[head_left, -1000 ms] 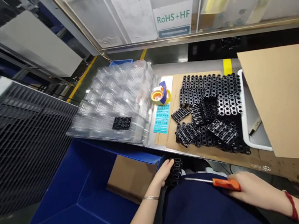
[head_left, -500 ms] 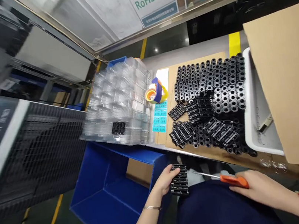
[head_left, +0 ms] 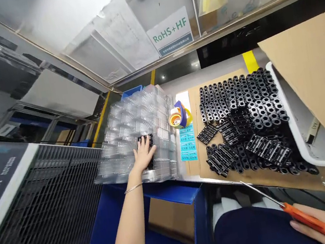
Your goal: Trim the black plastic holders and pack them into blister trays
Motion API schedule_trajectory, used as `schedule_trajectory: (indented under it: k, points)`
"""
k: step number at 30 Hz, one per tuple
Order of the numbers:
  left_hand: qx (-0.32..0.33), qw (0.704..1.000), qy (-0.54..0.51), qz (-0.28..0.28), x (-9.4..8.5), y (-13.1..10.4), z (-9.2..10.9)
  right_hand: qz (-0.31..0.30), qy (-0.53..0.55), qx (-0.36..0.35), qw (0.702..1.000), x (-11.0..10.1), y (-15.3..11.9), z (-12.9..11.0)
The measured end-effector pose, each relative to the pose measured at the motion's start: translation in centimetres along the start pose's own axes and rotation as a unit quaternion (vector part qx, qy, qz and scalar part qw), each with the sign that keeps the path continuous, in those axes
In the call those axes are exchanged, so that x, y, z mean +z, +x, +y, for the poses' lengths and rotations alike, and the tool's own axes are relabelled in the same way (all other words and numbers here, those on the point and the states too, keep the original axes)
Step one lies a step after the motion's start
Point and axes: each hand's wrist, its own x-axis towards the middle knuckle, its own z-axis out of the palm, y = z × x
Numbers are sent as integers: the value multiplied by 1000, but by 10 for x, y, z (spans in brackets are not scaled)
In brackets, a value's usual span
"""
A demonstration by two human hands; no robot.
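On top of the stacked clear plastic trays (head_left: 123, 144), my left hand (head_left: 143, 155) rests with its fingers spread over black slotted parts (head_left: 150, 164), partly covering them. My right hand (head_left: 320, 220), at the lower right, is wrapped round the orange handle of a screwdriver (head_left: 308, 220), whose metal shaft points up and left toward the table edge. Rows of black parts (head_left: 237, 90) stand on cardboard on the table, with looser black pieces (head_left: 221, 158) lying in front of them.
Tape rolls (head_left: 180, 115) and blue label sheets (head_left: 187, 144) lie between trays and parts. A white bin (head_left: 301, 133) holding a light-coloured cutter sits at the right, under a cardboard sheet (head_left: 316, 66). Below the trays is a blue box (head_left: 173, 191). A grilled machine (head_left: 45, 196) stands left.
My left hand has moved up and left from above my lap to the tray stack, carrying its black part there. My right hand, with the screwdriver, appears further right and lower. The view has shifted.
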Motion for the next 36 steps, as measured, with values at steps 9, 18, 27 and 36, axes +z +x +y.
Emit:
schedule_trajectory:
  k: [9, 18, 27, 36]
  points:
    - [123, 989, -46, -71, 87, -68, 81, -1, -22, 73, 997, -21, -13, -42]
    - [144, 961, -135, -194, 168, -124, 160, -63, -90, 87, 990, -46, -9, -52]
    - [-401, 672, -563, -267, 123, -197, 104, -146, -158, 101, 971, -48, -15, -78]
    - [-435, 702, -507, -246, 126, -225, 92, -185, -217, 104, 953, -59, -9, -67]
